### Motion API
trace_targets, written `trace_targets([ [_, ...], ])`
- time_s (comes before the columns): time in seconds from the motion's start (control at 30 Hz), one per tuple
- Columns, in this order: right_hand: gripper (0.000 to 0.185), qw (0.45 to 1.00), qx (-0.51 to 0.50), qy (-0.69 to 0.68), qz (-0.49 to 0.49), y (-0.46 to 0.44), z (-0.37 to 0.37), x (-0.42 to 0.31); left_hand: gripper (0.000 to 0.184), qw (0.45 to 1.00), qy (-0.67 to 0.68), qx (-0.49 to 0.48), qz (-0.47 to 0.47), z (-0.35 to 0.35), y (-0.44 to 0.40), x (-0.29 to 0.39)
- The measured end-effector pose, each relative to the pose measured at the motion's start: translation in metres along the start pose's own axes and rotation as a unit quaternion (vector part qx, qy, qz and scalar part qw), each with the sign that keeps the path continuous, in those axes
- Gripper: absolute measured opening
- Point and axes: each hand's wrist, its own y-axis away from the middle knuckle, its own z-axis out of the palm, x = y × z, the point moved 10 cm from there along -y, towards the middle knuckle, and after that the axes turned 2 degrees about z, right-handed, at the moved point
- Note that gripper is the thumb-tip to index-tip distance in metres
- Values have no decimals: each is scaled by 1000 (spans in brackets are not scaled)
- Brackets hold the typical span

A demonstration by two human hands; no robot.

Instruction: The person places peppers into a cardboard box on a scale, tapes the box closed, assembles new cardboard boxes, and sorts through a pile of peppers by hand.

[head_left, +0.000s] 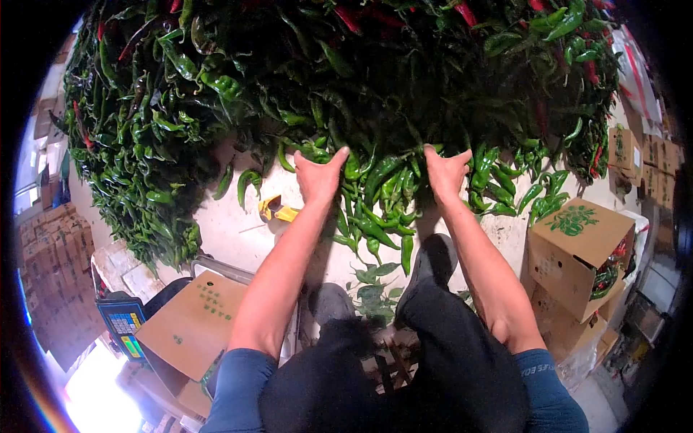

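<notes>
A large heap of green peppers point(346, 79), with some red ones among them, fills the top of the view. My left hand point(320, 175) rests at the heap's front edge, thumb spread from the fingers, whose tips go in among the peppers. To its right, my right hand point(447, 172) is placed the same way, thumb apart and fingertips partly hidden by peppers. Between the two hands lies a loose bunch of green peppers point(381, 195) on the pale surface point(238, 238). Neither hand visibly grips a pepper.
A yellow object point(278, 210) lies left of my left hand. An open cardboard box point(191, 321) stands lower left beside a blue keypad device point(124, 328). At right is a box point(581, 245) with peppers inside. Leaves point(375, 292) lie between my legs.
</notes>
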Motion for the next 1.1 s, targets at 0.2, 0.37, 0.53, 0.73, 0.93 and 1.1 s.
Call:
trace_targets([
  [0.2, 90, 982, -76, -171, 16, -15, 35, 42, 91, 997, 32, -53, 50, 22, 35, 13],
  [0.37, 93, 968, -90, -187, 144, -33, 53, 56, 89, 955, 269, -110, 56, 46, 37, 10],
  [0.53, 38, 971, -127, -165, 120, -38, 55, 66, 78, 915, 336, -221, -24, 56, 53, 48],
  [0.73, 37, 899, -323, -275, 104, 19, 46, 23, 69, 909, 313, -274, -15, 78, 50, 55],
  [0.93, 40, 843, -402, -294, 204, 45, 58, -5, 75, 890, 358, -269, -91, 86, 48, 52],
  [1.1, 32, 841, -431, -255, 205, 53, 88, 22, 69, 944, 206, -254, -50, 91, 40, 50],
])
